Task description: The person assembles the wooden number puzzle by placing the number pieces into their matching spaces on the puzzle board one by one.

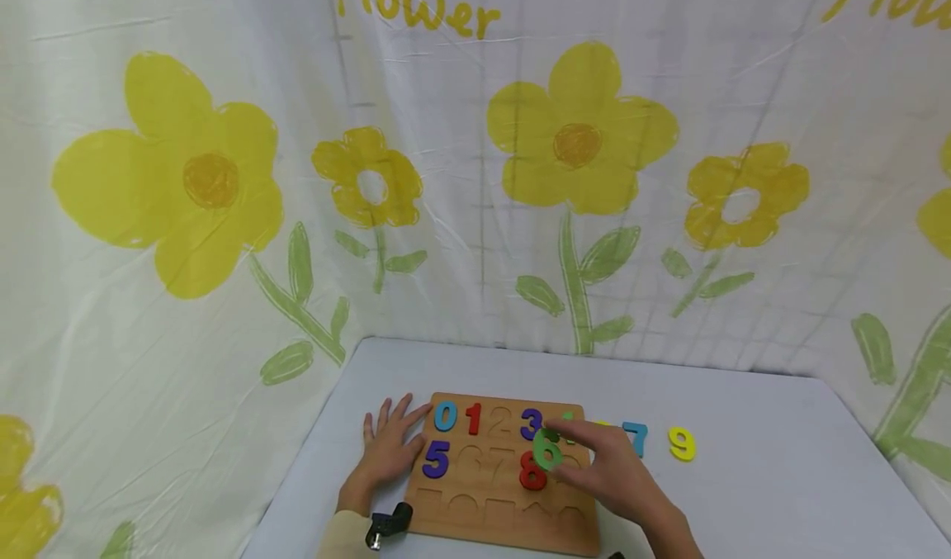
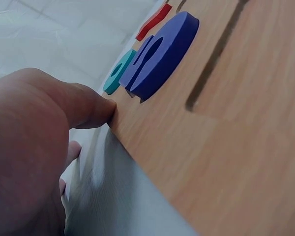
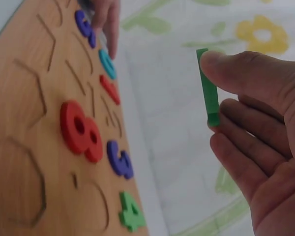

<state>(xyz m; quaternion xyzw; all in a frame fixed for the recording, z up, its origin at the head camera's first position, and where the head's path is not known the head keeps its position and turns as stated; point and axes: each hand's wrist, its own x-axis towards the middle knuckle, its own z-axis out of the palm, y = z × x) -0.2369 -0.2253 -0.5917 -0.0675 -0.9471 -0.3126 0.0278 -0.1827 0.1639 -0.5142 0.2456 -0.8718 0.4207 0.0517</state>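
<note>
A wooden number board (image 1: 505, 534) lies on the white table. Beside its left edge rests my left hand (image 1: 388, 452), fingers spread; in the left wrist view its thumb (image 2: 91, 105) touches the board's edge near a purple 5 (image 2: 169, 54). My right hand (image 1: 620, 472) pinches a green number 6 (image 1: 540, 445) between thumb and fingers over the board's right part. Seen edge-on in the right wrist view, that green piece (image 3: 209, 91) is held up off the board. Below it in the head view sits a red 8 (image 1: 532, 478), partly covered.
In the board sit a blue 0 (image 1: 445, 416), a red 1 (image 1: 473, 419), a purple 3 (image 1: 531, 423) and a green 4 (image 3: 132, 211). Several recesses show bare wood. Right of the board lie a blue 7 (image 1: 636, 435), a yellow 9 (image 1: 681, 443) and a mostly hidden yellow piece.
</note>
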